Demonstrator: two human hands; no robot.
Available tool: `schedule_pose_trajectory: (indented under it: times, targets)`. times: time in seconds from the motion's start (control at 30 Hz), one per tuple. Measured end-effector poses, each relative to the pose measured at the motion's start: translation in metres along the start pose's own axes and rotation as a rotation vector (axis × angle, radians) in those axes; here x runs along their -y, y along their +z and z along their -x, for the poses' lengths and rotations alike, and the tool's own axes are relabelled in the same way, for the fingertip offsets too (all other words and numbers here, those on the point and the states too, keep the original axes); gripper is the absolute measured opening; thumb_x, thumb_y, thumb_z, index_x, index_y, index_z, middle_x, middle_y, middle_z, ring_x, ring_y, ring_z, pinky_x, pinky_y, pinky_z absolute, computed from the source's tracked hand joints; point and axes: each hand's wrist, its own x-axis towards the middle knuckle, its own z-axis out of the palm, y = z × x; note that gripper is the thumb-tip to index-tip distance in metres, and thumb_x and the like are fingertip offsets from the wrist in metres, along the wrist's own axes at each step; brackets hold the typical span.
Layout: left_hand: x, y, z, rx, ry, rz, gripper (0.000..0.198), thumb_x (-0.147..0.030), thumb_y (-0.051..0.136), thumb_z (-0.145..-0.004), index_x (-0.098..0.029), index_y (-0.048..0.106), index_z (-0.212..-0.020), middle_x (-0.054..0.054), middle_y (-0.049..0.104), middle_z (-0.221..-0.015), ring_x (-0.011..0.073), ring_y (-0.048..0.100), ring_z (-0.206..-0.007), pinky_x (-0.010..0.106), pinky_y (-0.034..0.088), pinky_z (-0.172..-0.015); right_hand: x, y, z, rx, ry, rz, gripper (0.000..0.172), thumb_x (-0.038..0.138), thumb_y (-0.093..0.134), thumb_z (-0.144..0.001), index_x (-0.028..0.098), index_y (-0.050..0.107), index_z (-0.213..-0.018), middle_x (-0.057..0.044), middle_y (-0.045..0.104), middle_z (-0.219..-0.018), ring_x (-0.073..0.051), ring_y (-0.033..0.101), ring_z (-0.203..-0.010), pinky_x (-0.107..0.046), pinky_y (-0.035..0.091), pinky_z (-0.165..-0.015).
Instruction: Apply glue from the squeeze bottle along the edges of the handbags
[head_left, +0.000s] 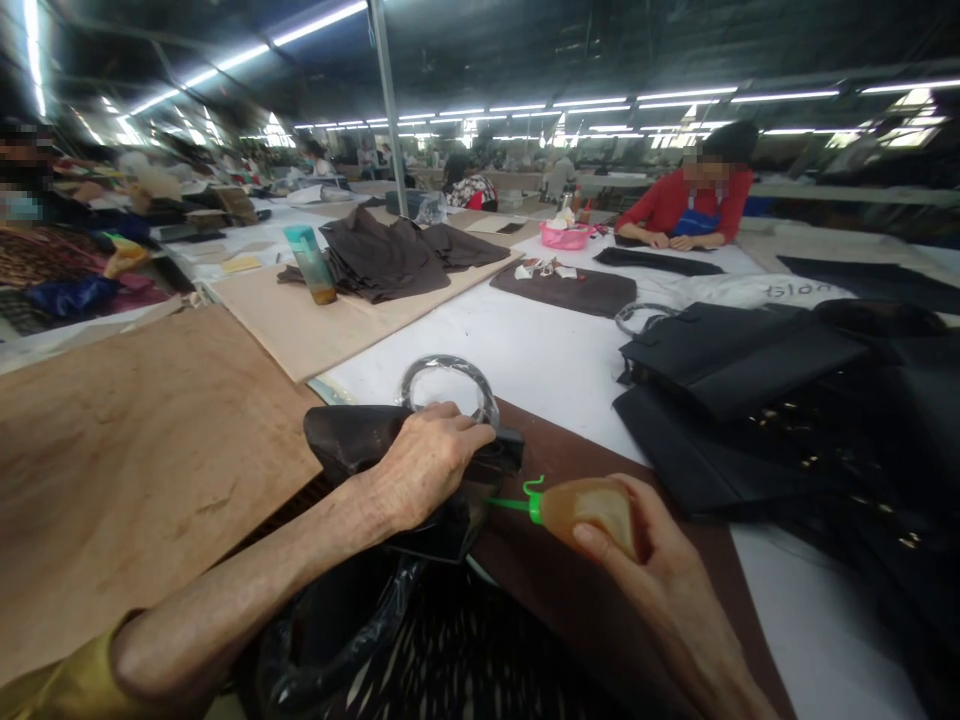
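Observation:
A dark leather-like bag [352,436] with ring handles lies in front of me. My left hand [431,460] is closed on its upper edge, just below a plastic-wrapped ring handle [450,365]. A second wrapped handle [352,640] hangs at the near side. In my right hand [652,560] is a squeeze bottle [581,510] of amber liquid, fingers wrapped round it. Its thin green nozzle points left and reaches the bag's edge, though I cannot tell whether it touches. Under the bag spreads a brown sheet [697,590].
Black bags [735,370] are piled on the right. To the left lies a wooden board [135,470]; on another board stand a teal bottle [309,262] and dark brown pieces [390,255]. Across the white table [420,340], beyond a pink basket [566,236], a person in red [682,205] works.

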Motion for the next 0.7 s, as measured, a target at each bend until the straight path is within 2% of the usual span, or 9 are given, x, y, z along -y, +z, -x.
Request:
schedule_pose_trajectory:
  times: [0.1, 0.23, 0.33, 0.43, 0.5, 0.6, 0.67, 0.7]
  targets:
    - [0.003, -0.004, -0.004, 0.0, -0.022, 0.01, 0.025, -0.005, 0.04, -0.079, -0.016, 0.057, -0.095, 0.006, 0.061, -0.08, 0.0207, 0.052, -0.082, 0.033, 0.044, -0.073, -0.004, 0.008, -0.007, -0.054, -0.015, 0.037, 0.06, 0.053, 0.063, -0.07, 0.021, 0.049, -0.119, -0.008, 0.062, -0.101, -0.031, 0.056, -0.094, -0.043, 0.041, -0.084]
    - [0.007, -0.007, -0.009, 0.041, -0.14, 0.027, 0.029, -0.004, 0.042, -0.073, -0.017, 0.05, -0.098, 0.004, 0.057, -0.077, 0.0196, 0.052, -0.076, 0.03, 0.043, -0.068, -0.009, 0.014, -0.016, -0.081, -0.063, 0.091, 0.064, 0.053, 0.062, -0.07, 0.019, 0.046, -0.122, -0.01, 0.059, -0.11, -0.031, 0.055, -0.099, -0.044, 0.042, -0.086]
    - [0.013, -0.008, -0.014, 0.06, -0.199, 0.089, 0.028, -0.006, 0.043, -0.071, -0.018, 0.046, -0.097, 0.003, 0.055, -0.079, 0.0179, 0.052, -0.073, 0.029, 0.041, -0.066, -0.017, 0.019, -0.023, -0.129, -0.187, 0.154, 0.063, 0.052, 0.059, -0.073, 0.018, 0.045, -0.123, -0.011, 0.056, -0.115, -0.03, 0.054, -0.104, -0.041, 0.042, -0.088]
    - [0.023, -0.01, -0.021, 0.017, -0.219, 0.204, 0.015, -0.013, 0.048, -0.075, -0.02, 0.044, -0.088, 0.0, 0.053, -0.074, 0.0156, 0.05, -0.067, 0.026, 0.038, -0.061, -0.023, 0.023, -0.026, -0.188, -0.351, 0.203, 0.057, 0.05, 0.058, -0.076, 0.018, 0.045, -0.121, -0.011, 0.055, -0.118, -0.029, 0.054, -0.104, -0.038, 0.043, -0.088]
    - [0.032, -0.011, -0.029, -0.026, -0.207, 0.249, 0.012, -0.017, 0.053, -0.073, -0.02, 0.043, -0.08, 0.0, 0.052, -0.075, 0.015, 0.049, -0.068, 0.025, 0.037, -0.06, -0.02, 0.022, -0.024, -0.24, -0.399, 0.202, 0.053, 0.047, 0.059, -0.076, 0.02, 0.046, -0.119, -0.01, 0.057, -0.115, -0.029, 0.057, -0.1, -0.037, 0.047, -0.083]
    - [0.046, -0.013, -0.043, -0.072, -0.179, 0.279, 0.016, -0.017, 0.059, -0.069, -0.018, 0.045, -0.074, 0.002, 0.053, -0.083, 0.0146, 0.049, -0.071, 0.024, 0.037, -0.062, -0.002, 0.005, -0.014, -0.364, -0.325, 0.22, 0.051, 0.046, 0.065, -0.073, 0.022, 0.052, -0.115, -0.01, 0.058, -0.109, -0.032, 0.06, -0.092, -0.039, 0.05, -0.074]
    - [0.053, -0.015, -0.052, -0.027, -0.184, 0.308, 0.016, -0.016, 0.062, -0.067, -0.017, 0.049, -0.074, 0.002, 0.054, -0.085, 0.0137, 0.05, -0.07, 0.023, 0.037, -0.06, 0.012, -0.019, -0.008, -0.498, -0.235, 0.262, 0.051, 0.046, 0.068, -0.071, 0.025, 0.054, -0.115, -0.011, 0.057, -0.11, -0.034, 0.059, -0.091, -0.042, 0.05, -0.07]
    - [0.056, -0.016, -0.056, 0.016, -0.189, 0.324, 0.015, -0.016, 0.063, -0.066, -0.016, 0.051, -0.073, 0.002, 0.055, -0.084, 0.0132, 0.051, -0.068, 0.022, 0.037, -0.059, 0.017, -0.035, -0.005, -0.594, -0.266, 0.209, 0.059, 0.044, 0.071, -0.07, 0.022, 0.051, -0.121, -0.013, 0.056, -0.111, -0.035, 0.057, -0.095, -0.042, 0.049, -0.072]
